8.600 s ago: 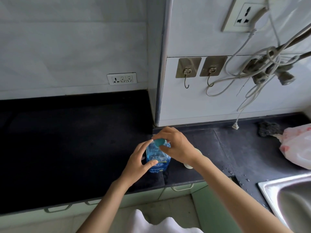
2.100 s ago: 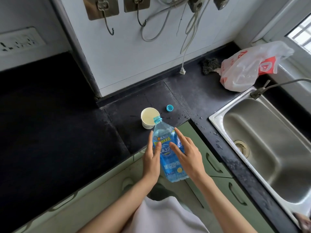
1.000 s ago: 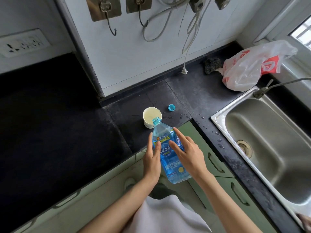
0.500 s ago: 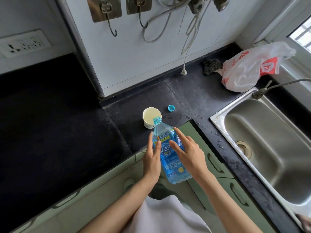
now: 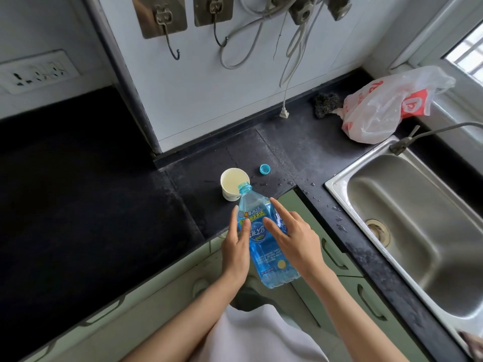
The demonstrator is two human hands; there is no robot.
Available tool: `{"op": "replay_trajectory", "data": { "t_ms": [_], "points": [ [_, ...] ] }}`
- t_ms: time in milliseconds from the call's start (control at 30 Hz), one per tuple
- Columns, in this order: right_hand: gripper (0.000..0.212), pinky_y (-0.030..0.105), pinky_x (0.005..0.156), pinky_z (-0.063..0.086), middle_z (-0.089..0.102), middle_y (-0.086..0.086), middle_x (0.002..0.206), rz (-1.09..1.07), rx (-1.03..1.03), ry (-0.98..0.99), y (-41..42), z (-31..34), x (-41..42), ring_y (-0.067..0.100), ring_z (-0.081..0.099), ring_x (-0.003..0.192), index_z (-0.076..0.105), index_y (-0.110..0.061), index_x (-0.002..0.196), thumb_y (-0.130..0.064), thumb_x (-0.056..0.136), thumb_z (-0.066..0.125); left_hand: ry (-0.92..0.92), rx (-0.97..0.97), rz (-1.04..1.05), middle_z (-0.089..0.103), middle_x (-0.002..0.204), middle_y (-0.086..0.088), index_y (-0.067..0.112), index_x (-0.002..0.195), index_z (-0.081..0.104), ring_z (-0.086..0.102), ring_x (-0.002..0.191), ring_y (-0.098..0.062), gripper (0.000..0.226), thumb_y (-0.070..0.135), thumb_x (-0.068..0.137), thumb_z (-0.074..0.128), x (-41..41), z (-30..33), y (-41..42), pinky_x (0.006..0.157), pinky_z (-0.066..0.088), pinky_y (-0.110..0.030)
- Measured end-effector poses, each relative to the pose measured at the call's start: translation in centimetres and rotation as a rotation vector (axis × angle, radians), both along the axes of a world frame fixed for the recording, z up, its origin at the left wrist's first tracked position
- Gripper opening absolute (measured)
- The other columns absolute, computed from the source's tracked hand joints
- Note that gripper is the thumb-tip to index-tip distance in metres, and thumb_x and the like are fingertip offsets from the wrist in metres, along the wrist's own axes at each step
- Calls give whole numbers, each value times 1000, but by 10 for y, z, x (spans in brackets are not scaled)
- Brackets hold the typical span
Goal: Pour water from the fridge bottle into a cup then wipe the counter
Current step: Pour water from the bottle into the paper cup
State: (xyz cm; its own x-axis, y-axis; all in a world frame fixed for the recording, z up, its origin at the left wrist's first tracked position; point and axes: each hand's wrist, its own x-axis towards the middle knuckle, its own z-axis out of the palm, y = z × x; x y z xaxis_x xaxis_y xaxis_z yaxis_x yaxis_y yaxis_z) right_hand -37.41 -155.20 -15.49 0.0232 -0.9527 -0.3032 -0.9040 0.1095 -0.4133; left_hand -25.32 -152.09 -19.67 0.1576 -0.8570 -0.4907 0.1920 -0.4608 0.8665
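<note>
A: What are you standing at?

B: You face a black counter [image 5: 308, 150] that steps round a white wall corner in the upper middle of the frame. A steel sink [image 5: 407, 205] fills the right side, its tap [image 5: 428, 134] arching in from the upper right. Green drawers [image 5: 339, 259] run beneath the counter edge.

A: And the task things?

B: Your bottle [image 5: 261, 231] is tilted in mid-frame, its open mouth over the rim of the paper cup [image 5: 231, 185] standing near the counter's front edge. Your left hand [image 5: 236, 246] lies along the bottle's left side and your right hand [image 5: 292, 239] along its right side, fingers nearly straight, pressing it between them. The blue cap [image 5: 264, 169] lies just right of the cup, apart from it.

A: What else is on the surface?

B: Water drops [image 5: 311, 184] are scattered between the cap and the sink. A dark scrubber [image 5: 325, 104] touches a plastic bag [image 5: 386, 103] in the upper right. Cords [image 5: 287, 82] hang down the wall, one plug [image 5: 284, 114] close to the counter.

A: Where is there room?

B: The broad black stretch at left is bare in view.
</note>
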Motion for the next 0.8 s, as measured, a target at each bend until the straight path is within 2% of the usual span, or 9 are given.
{"op": "replay_trajectory", "data": {
  "t_ms": [133,267,433,800],
  "points": [
    [57,19,62,39,54,-8,117,6,5,10,0,2,0,3,49,86,20,-48,146,-62,93,33,-2,0,-9,49,138,6,42,143,29,56,116,-11,47,40,98,41,0,2,0,93,53,-43],
    [56,23,66,46,55,-8,113,3,-6,6,-1,3,-1,5,51,85,21,-49,145,-64,92,33,5,12,-12,50,136,7,44,142,29,57,115,-11,46,41,97,41,0,3,0,92,53,-43],
    [56,24,66,46,55,-7,112,5,2,15,0,5,-1,5,51,84,22,-49,145,-64,92,33,11,25,-13,50,138,5,43,143,29,57,115,-12,46,40,98,41,1,5,0,92,54,-43],
    [56,21,59,40,56,-6,110,16,22,46,-4,7,1,7,50,84,23,-49,145,-64,92,32,4,50,-9,51,139,1,40,143,29,58,117,-15,46,39,98,41,2,7,0,91,54,-43]
  ]
}}
